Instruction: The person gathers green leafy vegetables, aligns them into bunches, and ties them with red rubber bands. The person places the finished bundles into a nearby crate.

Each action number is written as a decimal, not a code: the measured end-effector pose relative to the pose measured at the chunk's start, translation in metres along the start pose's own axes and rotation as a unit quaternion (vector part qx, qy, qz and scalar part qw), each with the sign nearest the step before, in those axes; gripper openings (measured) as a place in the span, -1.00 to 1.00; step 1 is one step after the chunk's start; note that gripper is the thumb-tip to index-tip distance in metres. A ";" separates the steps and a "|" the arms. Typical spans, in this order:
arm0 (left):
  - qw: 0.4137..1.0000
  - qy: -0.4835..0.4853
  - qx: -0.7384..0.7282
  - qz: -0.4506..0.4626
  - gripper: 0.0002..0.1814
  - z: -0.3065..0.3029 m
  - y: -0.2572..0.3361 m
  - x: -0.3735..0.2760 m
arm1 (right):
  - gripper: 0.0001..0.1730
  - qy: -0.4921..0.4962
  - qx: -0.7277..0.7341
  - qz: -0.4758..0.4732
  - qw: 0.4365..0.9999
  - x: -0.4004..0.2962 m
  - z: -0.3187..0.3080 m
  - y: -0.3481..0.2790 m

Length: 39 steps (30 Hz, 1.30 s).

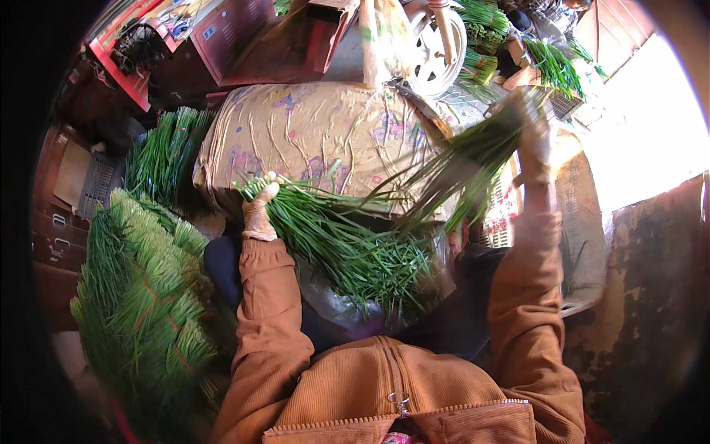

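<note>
My left hand (259,211), in a pale thin glove, grips the white stem ends of a bunch of garlic chives (316,213). The leaves trail right over the near edge of a padded block (310,139) wrapped in patterned cloth. Lifted at the right, my right hand (535,144) is blurred and closed around a second bunch of chives (471,155), its leaves hanging down to the left. Between my knees, more loose leaves (388,272) lie over a clear plastic sheet (338,302).
Tied chive bundles (161,288) are heaped at my left, with another stack (172,150) behind. A curved blade with a wooden handle (424,111) lies on the block's far right. Beyond stand a white spoked wheel (438,50) and a red cabinet (233,39). A sack (579,222) is at right.
</note>
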State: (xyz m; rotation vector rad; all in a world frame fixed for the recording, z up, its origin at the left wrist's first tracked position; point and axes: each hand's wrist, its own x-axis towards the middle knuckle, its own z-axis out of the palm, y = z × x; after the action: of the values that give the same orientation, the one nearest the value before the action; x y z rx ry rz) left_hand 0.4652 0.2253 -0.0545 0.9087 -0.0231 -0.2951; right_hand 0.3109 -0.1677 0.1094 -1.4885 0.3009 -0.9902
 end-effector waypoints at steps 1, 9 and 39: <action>0.999 0.025 -0.043 -0.018 -0.64 0.000 0.006 -0.005 | -0.78 -0.049 -0.022 -0.053 0.997 0.012 -0.001 -0.019; 0.989 -0.082 -0.091 0.084 -0.60 0.001 0.069 -0.036 | -0.77 -0.322 -0.374 -0.419 0.763 0.034 0.095 0.026; 0.383 -0.618 0.486 0.485 -0.75 0.152 0.009 -0.161 | -0.14 -0.315 0.487 0.532 0.617 -0.223 0.076 0.074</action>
State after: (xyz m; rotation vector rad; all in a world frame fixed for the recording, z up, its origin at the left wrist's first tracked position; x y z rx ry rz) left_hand 0.2908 0.1551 0.0629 1.4227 -2.3438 0.3133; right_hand 0.2592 0.0250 -0.0360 -0.3335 0.0418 0.4097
